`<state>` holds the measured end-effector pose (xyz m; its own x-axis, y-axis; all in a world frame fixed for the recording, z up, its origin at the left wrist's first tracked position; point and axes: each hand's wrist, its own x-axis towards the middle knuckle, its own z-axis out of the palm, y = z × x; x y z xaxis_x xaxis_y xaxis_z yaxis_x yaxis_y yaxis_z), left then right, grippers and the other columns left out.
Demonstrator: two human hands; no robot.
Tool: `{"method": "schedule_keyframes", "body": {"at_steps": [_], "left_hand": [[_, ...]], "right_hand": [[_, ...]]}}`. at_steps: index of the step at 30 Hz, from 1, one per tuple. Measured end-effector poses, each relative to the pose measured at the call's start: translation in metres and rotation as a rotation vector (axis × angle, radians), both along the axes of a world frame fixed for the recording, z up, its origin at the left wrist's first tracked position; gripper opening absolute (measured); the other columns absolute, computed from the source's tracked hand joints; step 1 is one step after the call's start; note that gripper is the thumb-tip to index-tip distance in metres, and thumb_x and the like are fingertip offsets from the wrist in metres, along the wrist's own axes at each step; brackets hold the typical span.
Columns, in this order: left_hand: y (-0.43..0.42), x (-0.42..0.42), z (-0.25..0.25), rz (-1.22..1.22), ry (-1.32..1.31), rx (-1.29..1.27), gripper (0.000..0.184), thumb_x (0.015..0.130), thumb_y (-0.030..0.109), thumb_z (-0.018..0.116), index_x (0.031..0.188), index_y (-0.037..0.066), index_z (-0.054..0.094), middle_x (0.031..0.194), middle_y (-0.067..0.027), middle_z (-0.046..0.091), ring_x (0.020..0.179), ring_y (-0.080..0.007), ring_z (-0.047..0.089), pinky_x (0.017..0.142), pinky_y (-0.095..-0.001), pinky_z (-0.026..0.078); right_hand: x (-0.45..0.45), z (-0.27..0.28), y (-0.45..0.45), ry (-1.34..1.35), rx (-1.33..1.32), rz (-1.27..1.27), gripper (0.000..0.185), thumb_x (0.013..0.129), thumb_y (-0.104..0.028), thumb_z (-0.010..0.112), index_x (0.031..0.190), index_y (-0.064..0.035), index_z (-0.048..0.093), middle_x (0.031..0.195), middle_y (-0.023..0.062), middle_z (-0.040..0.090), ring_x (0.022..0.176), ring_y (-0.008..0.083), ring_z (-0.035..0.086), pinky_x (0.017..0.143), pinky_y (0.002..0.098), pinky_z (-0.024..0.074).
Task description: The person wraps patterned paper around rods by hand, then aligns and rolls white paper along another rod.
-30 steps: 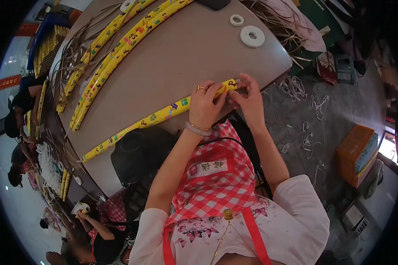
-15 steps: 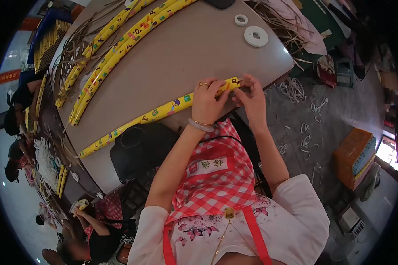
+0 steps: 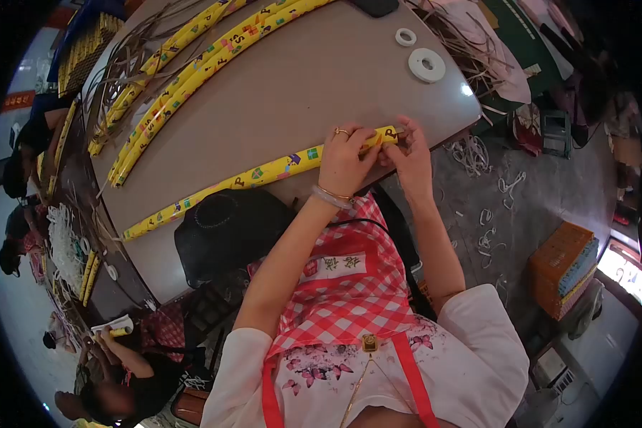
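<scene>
A long yellow patterned tube [image 3: 257, 173] lies slantwise along the near side of the table [image 3: 264, 107]. My left hand [image 3: 346, 160] is closed round it near its right end, with a ring and bracelets showing. At that end my right hand [image 3: 406, 153] has thumb and fingers pinched on the tube's tip, where a short brownish piece sticks out. Farther back, more yellow tubes [image 3: 192, 78] lie in a curved bundle.
Two white tape rolls [image 3: 426, 65] [image 3: 405, 37] lie at the table's back right, near brown strips [image 3: 453, 43]. A black bag [image 3: 228, 232] sits at the near edge. White cord [image 3: 471, 155] and an orange crate [image 3: 562, 267] are on the floor. Co-workers [image 3: 132, 378] are at left.
The view has shifted, so the table and rolls appear farther right. Both hands keep their hold at the tube's right end, with slight finger movement. The co-worker at lower left has moved a little.
</scene>
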<state>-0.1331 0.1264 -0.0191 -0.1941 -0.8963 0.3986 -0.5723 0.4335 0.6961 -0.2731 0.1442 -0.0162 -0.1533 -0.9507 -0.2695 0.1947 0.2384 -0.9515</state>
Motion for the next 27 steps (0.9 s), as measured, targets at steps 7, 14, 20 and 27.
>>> {"method": "schedule_keyframes", "body": {"at_steps": [7, 14, 20, 27], "left_hand": [[-0.002, 0.0004, -0.0006, -0.021, 0.029, 0.02, 0.023, 0.07, 0.008, 0.071, 0.091, 0.005, 0.062, 0.094, -0.0114, 0.059, 0.09, -0.0316, 0.056, 0.08, -0.0408, 0.046], [-0.0007, 0.0008, -0.0015, 0.006, -0.006, 0.018, 0.023, 0.071, 0.01, 0.072, 0.092, 0.006, 0.065, 0.095, -0.0103, 0.061, 0.088, -0.0288, 0.058, 0.077, -0.0384, 0.048], [-0.0026, 0.0004, -0.0022, 0.001, -0.003, -0.008, 0.023, 0.071, 0.009, 0.072, 0.092, 0.005, 0.065, 0.094, -0.0104, 0.061, 0.088, -0.029, 0.058, 0.078, -0.0386, 0.047], [-0.0021, 0.0018, -0.0012, -0.019, 0.005, 0.012, 0.023, 0.071, 0.009, 0.072, 0.093, 0.005, 0.065, 0.095, -0.0103, 0.061, 0.088, -0.0288, 0.058, 0.078, -0.0387, 0.047]], "right_hand": [[-0.0022, 0.0074, -0.0018, -0.084, 0.07, 0.006, 0.049, 0.085, 0.003, 0.052, 0.131, -0.0008, 0.036, 0.092, 0.0077, 0.052, 0.07, 0.0112, 0.059, 0.061, 0.0217, 0.0508], [-0.0011, 0.004, -0.0041, -0.023, 0.067, 0.023, 0.051, 0.087, -0.001, 0.054, 0.133, -0.0014, 0.033, 0.091, 0.0074, 0.054, 0.069, 0.0105, 0.059, 0.061, 0.0219, 0.0509], [-0.0006, 0.0006, -0.0007, -0.072, 0.006, -0.016, 0.055, 0.085, 0.0, 0.057, 0.134, -0.001, 0.032, 0.092, 0.0086, 0.055, 0.068, 0.0111, 0.059, 0.06, 0.0221, 0.051], [-0.001, 0.002, -0.0023, -0.023, 0.056, 0.019, 0.061, 0.082, 0.006, 0.054, 0.137, -0.0001, 0.028, 0.099, 0.0113, 0.053, 0.075, 0.0134, 0.06, 0.064, 0.023, 0.0517]]}}
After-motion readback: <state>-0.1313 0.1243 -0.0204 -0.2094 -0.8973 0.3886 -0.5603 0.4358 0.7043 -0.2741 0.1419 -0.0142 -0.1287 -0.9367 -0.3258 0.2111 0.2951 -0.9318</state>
